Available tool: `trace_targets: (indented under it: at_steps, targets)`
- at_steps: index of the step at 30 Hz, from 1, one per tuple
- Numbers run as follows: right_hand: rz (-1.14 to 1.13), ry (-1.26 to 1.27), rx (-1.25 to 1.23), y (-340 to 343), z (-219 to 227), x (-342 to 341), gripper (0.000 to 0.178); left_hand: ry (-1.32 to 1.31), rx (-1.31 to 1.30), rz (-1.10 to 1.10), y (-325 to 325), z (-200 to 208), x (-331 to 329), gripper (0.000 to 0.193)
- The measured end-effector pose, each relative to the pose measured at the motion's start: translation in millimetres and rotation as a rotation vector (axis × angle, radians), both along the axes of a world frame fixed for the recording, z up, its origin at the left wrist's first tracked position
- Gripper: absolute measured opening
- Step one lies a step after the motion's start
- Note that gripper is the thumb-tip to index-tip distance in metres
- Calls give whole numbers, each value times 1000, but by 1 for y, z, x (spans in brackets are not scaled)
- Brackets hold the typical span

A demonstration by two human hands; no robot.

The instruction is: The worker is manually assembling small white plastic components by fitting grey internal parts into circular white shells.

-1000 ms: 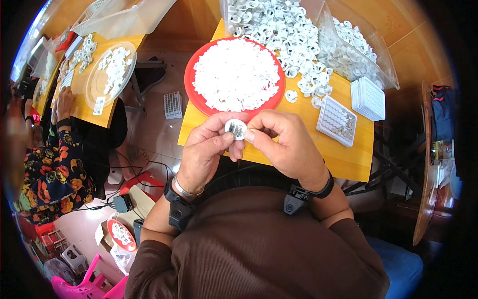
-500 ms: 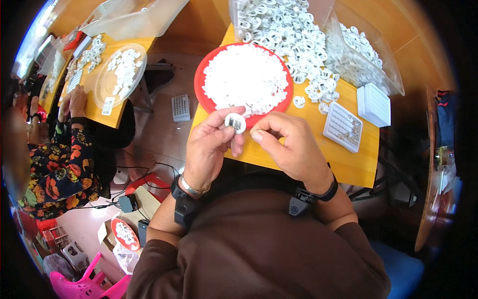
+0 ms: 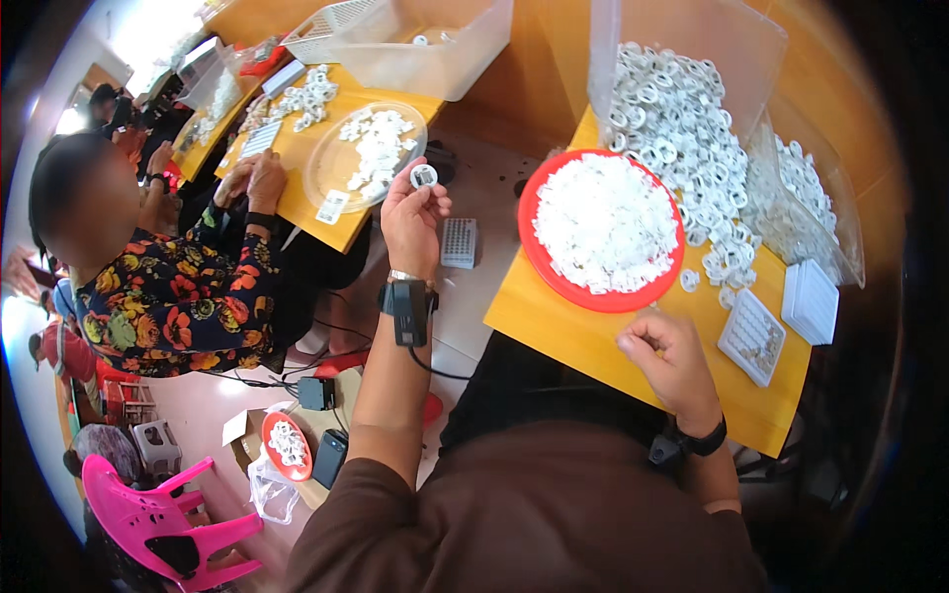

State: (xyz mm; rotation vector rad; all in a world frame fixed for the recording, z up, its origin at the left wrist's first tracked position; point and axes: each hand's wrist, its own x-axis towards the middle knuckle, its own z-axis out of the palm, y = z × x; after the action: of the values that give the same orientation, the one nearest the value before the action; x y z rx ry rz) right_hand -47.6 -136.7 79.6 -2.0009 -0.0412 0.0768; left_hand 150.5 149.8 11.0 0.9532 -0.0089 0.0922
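Counter (image 3: 544, 321): yellow top, extending ahead of the right grip (image 3: 674, 364).
Red plate (image 3: 613, 302): heaped with small white pieces (image 3: 603, 222), just ahead of the right grip.
White ring-shaped parts (image 3: 682, 148): loose pile beyond the plate, beside a clear bin (image 3: 786, 222).
Gridded tray (image 3: 743, 321): right of the right grip, partly filled.
Tray stack (image 3: 811, 301): farther right.
Floor (image 3: 465, 311): pale tile; white rack (image 3: 459, 243) right of the left grip (image 3: 413, 222).
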Motion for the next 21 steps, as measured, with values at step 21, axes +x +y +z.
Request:
trace_targets:
  at_steps: [21]
  targets:
    - [0, 26, 41, -14, -57, -2, 9, 30, -67, 240, 100, -16, 79, 39]
